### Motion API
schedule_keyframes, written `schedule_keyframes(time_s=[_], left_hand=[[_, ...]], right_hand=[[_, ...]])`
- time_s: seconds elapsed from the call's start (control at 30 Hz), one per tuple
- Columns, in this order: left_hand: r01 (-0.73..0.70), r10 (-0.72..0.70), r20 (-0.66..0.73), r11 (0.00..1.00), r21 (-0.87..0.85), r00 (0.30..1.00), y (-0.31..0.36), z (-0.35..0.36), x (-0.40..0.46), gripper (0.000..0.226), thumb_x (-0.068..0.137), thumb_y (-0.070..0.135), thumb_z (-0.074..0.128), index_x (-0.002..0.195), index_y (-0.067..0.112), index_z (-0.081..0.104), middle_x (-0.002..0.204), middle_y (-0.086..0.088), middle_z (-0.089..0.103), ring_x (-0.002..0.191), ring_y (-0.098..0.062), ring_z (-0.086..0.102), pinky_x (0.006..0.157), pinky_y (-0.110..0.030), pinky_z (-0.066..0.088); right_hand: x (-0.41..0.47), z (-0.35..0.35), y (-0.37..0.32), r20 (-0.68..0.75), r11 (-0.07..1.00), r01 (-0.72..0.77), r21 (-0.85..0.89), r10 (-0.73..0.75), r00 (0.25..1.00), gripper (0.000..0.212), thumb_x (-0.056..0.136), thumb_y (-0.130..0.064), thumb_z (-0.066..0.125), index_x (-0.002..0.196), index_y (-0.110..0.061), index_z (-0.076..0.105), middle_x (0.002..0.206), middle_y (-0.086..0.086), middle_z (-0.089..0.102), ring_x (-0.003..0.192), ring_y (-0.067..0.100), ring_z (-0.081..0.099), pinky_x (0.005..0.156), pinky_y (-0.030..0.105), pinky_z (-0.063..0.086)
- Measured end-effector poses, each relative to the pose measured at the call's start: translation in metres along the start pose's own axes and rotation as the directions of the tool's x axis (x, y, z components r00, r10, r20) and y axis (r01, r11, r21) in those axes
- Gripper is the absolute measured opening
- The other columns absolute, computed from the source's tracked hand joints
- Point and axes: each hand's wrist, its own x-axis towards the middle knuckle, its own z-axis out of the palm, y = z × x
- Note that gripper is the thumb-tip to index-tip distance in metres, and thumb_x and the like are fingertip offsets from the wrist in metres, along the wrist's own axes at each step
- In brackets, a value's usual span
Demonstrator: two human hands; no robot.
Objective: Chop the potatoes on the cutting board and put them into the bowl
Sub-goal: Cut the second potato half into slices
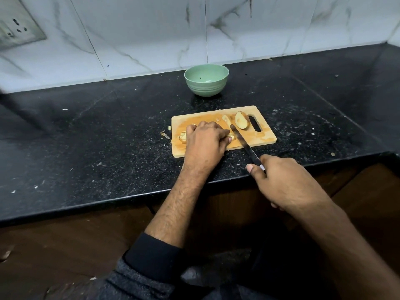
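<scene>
A wooden cutting board (263,138) lies on the black counter. My left hand (204,140) curls over potato pieces (183,137) on the board's left half, hiding most of them. My right hand (279,180) grips the handle of a dark knife (242,140), whose blade lies across the board right beside my left fingertips. A potato half (241,123) and a smaller slice (226,119) rest near the board's handle slot. A green bowl (206,83) stands behind the board, with nothing visible in it.
The black granite counter (97,148) carries small scraps and peel bits, some by the board's left edge (166,135). A marble-tiled wall runs behind, with a socket plate (17,29) at the top left. The counter's front edge is below my hands.
</scene>
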Motion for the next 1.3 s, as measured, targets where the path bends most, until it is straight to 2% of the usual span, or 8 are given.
schedule_keyframes(time_s=[0.37,0.53,0.67,0.83,1.0,1.1,1.2,1.3], left_hand=[[-0.013,0.012,-0.007,0.997,-0.073,1.000,0.000,0.004,0.003,0.024,0.095,0.035,0.067,0.114,0.022,0.075,0.099,0.004,0.067,0.098,-0.016,0.059,0.093,-0.038,0.042],[-0.013,0.013,-0.024,0.999,-0.033,1.000,0.002,0.001,0.002,0.022,0.096,0.035,0.064,0.112,0.023,0.073,0.097,0.006,0.062,0.100,-0.015,0.057,0.085,-0.033,0.025],[-0.014,0.014,-0.010,1.000,-0.023,1.000,0.003,0.000,0.002,0.020,0.097,0.035,0.063,0.111,0.022,0.071,0.098,0.007,0.058,0.102,-0.015,0.055,0.088,-0.034,0.026],[-0.005,0.005,-0.003,1.000,-0.030,1.000,0.003,0.001,0.003,0.021,0.098,0.035,0.062,0.113,0.024,0.071,0.101,0.007,0.059,0.103,-0.014,0.054,0.089,-0.033,0.024],[-0.010,0.009,-0.010,1.000,-0.024,1.000,0.004,0.002,0.003,0.018,0.097,0.033,0.063,0.109,0.022,0.072,0.098,0.007,0.057,0.103,-0.016,0.054,0.086,-0.032,0.022],[-0.003,0.002,-0.022,0.999,-0.045,1.000,0.004,0.002,0.004,0.015,0.095,0.031,0.065,0.105,0.022,0.073,0.096,0.007,0.057,0.101,-0.017,0.055,0.084,-0.031,0.021],[0.011,-0.013,-0.042,0.999,-0.051,0.999,0.005,0.002,0.002,0.015,0.095,0.032,0.066,0.103,0.022,0.073,0.097,0.006,0.060,0.099,-0.016,0.056,0.085,-0.032,0.022],[0.022,-0.024,-0.056,0.999,-0.048,0.998,0.006,0.003,0.001,0.016,0.095,0.033,0.064,0.104,0.022,0.073,0.098,0.006,0.060,0.100,-0.016,0.056,0.089,-0.033,0.024]], right_hand=[[0.000,0.002,-0.007,0.007,1.000,-0.007,-0.012,0.007,1.000,0.031,0.105,-0.046,0.037,0.097,-0.022,0.055,0.075,0.003,0.065,0.068,0.023,0.068,0.070,0.044,0.062],[0.003,-0.002,-0.013,-0.007,1.000,0.018,-0.004,-0.018,1.000,0.030,0.105,-0.038,0.034,0.094,-0.021,0.056,0.067,0.002,0.069,0.045,0.015,0.066,0.058,0.037,0.062],[0.003,-0.002,-0.020,0.017,0.999,0.011,-0.030,-0.011,1.000,0.032,0.106,-0.039,0.030,0.098,-0.021,0.056,0.070,0.003,0.070,0.049,0.016,0.067,0.059,0.038,0.063],[0.005,0.002,-0.022,0.038,0.997,-0.013,-0.076,0.015,0.999,0.032,0.106,-0.041,0.031,0.105,-0.020,0.055,0.082,0.005,0.067,0.075,0.026,0.068,0.074,0.044,0.062],[0.012,0.002,-0.023,0.060,0.995,-0.009,-0.104,0.015,0.998,0.025,0.107,-0.038,0.033,0.103,-0.020,0.050,0.080,0.004,0.059,0.071,0.025,0.064,0.076,0.045,0.061],[0.028,0.005,-0.024,0.096,0.995,-0.026,-0.095,0.035,0.995,0.020,0.106,-0.028,0.038,0.102,-0.015,0.053,0.072,0.008,0.064,0.056,0.025,0.065,0.062,0.043,0.062],[0.033,0.007,-0.022,0.119,0.992,-0.037,-0.121,0.051,0.992,0.011,0.102,-0.015,0.045,0.106,-0.015,0.055,0.074,0.011,0.067,0.055,0.028,0.067,0.053,0.039,0.060],[0.022,0.008,-0.017,0.141,0.983,-0.026,-0.182,0.052,0.989,0.012,0.104,-0.016,0.041,0.111,-0.015,0.051,0.085,0.009,0.064,0.070,0.027,0.064,0.071,0.042,0.061]])
